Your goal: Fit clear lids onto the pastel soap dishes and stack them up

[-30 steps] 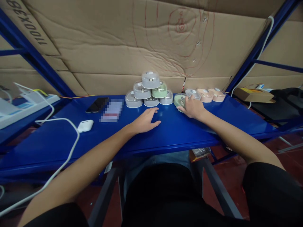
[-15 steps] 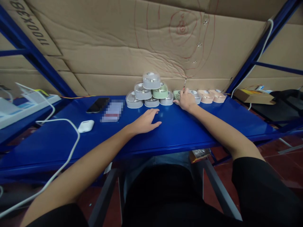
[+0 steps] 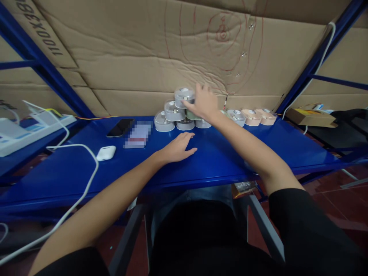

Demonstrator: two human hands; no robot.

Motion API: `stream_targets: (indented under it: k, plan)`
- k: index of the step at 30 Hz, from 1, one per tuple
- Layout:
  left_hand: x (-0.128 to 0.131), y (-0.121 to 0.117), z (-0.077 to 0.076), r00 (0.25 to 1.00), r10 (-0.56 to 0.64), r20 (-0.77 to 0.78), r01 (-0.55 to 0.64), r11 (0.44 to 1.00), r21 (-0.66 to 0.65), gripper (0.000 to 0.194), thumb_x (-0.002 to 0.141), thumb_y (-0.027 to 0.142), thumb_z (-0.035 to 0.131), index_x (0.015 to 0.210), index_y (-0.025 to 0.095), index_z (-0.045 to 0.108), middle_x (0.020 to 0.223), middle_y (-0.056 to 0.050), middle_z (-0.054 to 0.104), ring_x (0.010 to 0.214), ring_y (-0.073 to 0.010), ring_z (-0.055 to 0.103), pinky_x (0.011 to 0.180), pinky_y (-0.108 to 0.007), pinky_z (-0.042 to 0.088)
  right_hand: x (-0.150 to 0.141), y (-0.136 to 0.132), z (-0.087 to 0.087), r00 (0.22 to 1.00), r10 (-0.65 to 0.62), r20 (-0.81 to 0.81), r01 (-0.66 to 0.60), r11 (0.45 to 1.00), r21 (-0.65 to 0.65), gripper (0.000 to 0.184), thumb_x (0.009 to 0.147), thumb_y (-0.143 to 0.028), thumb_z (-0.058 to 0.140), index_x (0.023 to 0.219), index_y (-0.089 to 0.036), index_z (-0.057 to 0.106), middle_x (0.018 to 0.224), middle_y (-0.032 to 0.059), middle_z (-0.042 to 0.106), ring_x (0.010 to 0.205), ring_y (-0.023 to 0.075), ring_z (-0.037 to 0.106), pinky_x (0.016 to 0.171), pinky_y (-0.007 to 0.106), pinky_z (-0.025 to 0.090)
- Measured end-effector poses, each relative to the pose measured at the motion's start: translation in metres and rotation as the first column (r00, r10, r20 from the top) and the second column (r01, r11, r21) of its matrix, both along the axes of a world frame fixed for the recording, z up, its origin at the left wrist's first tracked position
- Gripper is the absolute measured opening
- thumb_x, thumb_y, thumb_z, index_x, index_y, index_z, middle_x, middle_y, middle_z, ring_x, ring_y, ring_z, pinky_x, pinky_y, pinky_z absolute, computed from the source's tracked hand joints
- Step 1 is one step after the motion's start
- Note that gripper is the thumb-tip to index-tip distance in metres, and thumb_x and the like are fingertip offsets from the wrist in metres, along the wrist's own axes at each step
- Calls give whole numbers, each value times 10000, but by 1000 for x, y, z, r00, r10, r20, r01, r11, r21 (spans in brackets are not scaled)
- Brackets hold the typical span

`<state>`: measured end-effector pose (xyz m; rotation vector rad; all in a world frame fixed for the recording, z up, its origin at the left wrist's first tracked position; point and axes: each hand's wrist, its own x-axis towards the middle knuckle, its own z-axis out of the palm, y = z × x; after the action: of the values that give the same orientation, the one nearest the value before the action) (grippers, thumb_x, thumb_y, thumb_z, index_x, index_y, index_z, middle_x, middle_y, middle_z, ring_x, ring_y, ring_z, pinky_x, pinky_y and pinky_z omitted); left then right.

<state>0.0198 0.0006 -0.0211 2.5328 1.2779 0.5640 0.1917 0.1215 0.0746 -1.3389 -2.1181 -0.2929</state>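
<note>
Creased brown cardboard [image 3: 138,57], scrawled with red pen rings, backs a glossy blue metal shelf [image 3: 218,157] framed by blue steel posts.

Head view: against the cardboard stands a pyramid [image 3: 179,113] of small rounded plastic cases with clear lids, three tiers high. Most are grey; one on the middle tier is pale green, largely hidden. The top case [image 3: 183,96] is grey with a clear domed lid, and small parts show inside it, too small to make out. To the right of the pyramid a short row [image 3: 253,116] of the same cases lies flat on the shelf, one grey and two peach.

The right hand [image 3: 202,102] is raised off the shelf at the end of an outstretched arm, back of the hand toward the camera, fingers loosely spread and curled against the right side of the top case. It touches the case; whether it grips anything behind the palm cannot be told.

The left hand [image 3: 176,148] lies flat and open on the shelf just in front of the pyramid, palm down, holding nothing.

Farther left on the shelf lie a black phone [image 3: 120,127], a blurred card [image 3: 138,135] and a smooth white earbud case [image 3: 105,153], with a white cable [image 3: 86,180] looping past it.
</note>
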Motion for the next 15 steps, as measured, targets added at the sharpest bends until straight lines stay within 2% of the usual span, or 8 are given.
stream_targets:
  k: [4, 7, 10, 13, 15]
  plan:
    - [0, 1, 0, 1000, -2, -13, 2, 1000, 14, 630, 1035, 471, 602, 1559, 127, 533, 1660, -257, 592, 1591, -413, 536, 1320, -601, 445, -66, 25, 1, 993, 17, -113, -15, 1000, 17, 1045, 1040, -898, 480, 1639, -44, 421, 1519, 328, 557, 1418, 540, 577, 1121, 765, 508]
    - [0, 1, -1, 1000, -2, -21, 3, 1000, 25, 619, 1037, 467, 603, 1543, 116, 544, 1636, -263, 610, 1582, -419, 544, 1324, -609, 442, -84, 29, 2, 984, -98, -149, 90, 994, -61, 977, 1050, -825, 550, 1578, -4, 497, 1495, 359, 574, 1378, 542, 604, 1095, 801, 501]
    - [1, 2, -2, 1000, 1, -8, 0, 1000, 15, 628, 1031, 460, 622, 1557, 129, 535, 1651, -253, 600, 1578, -416, 551, 1322, -608, 448, -73, 21, 5, 986, -141, -94, 131, 986, -107, 798, 1024, -680, 693, 1471, -26, 609, 1476, 337, 615, 1354, 506, 626, 1132, 738, 500]
    - [-1, 4, -2, 998, 42, 43, -42, 999, -4, 685, 1013, 485, 671, 1585, 145, 514, 1637, -247, 613, 1514, -415, 616, 1289, -606, 490, -44, -1, 7, 998, -18, -52, 16, 999, -42, 725, 977, -635, 740, 1448, -93, 644, 1457, 278, 657, 1345, 477, 631, 1150, 681, 504]
    - [-4, 8, -1, 987, 115, 113, -118, 993, 17, 692, 996, 484, 705, 1573, 146, 524, 1553, -240, 676, 1443, -419, 670, 1247, -608, 529, -18, -24, 5, 995, 89, -41, -90, 996, -7, 706, 977, -633, 710, 1473, -135, 635, 1463, 238, 667, 1353, 455, 633, 1165, 650, 503]
